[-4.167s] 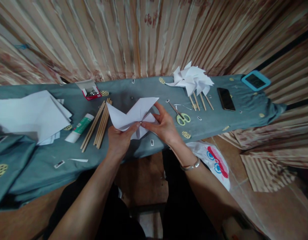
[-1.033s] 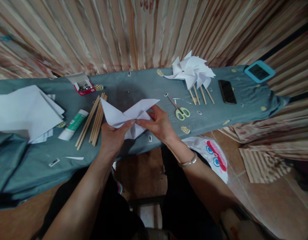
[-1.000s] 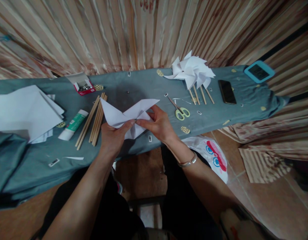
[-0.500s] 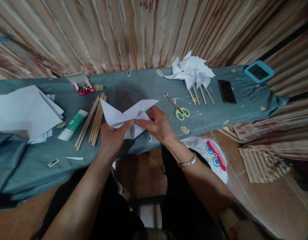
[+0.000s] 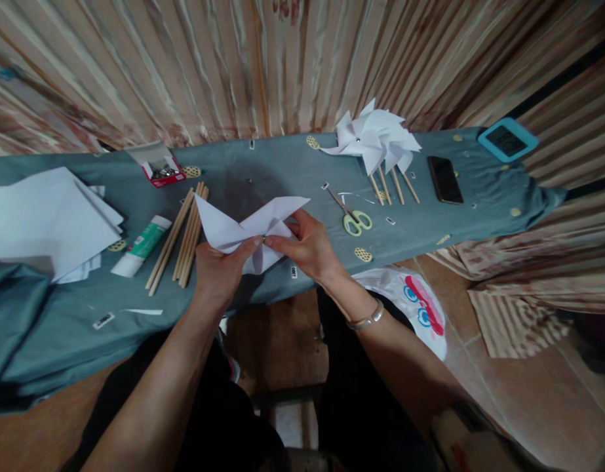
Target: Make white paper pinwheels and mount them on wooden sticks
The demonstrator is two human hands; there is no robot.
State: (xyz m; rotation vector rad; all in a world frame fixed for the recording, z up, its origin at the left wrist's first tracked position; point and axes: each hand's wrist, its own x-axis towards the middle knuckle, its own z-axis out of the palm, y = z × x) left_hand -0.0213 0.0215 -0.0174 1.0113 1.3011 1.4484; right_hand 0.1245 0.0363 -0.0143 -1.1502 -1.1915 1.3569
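A white paper pinwheel point(image 5: 218, 219) with folded blades is held between both hands above the cloth. My left hand point(image 5: 217, 269) grips its left side, thumb pressed at the centre. From the other side my right hand point(image 5: 307, 246) pinches it, its thumb meeting the left one there. Something small shows between the thumb tips, too small to make out clearly. The fingers beneath the paper are partly hidden. Wooden sticks point(image 5: 187, 242) lie just left of my left hand, beside a green and white glue stick point(image 5: 142, 246).
Scissors point(image 5: 354, 219) lie right of my hands. Finished pinwheels on sticks point(image 5: 381, 137), a phone point(image 5: 444, 179) and a blue-framed device point(image 5: 508, 139) are farther right. At left are a red box of metal pins point(image 5: 163, 172) and stacked white paper point(image 5: 51, 216) on the cloth-covered table point(image 5: 282, 157).
Both hands keep hold of the paper pinwheel with thumbs at its centre. The whole view has shifted very slightly; nothing on the table has visibly moved.
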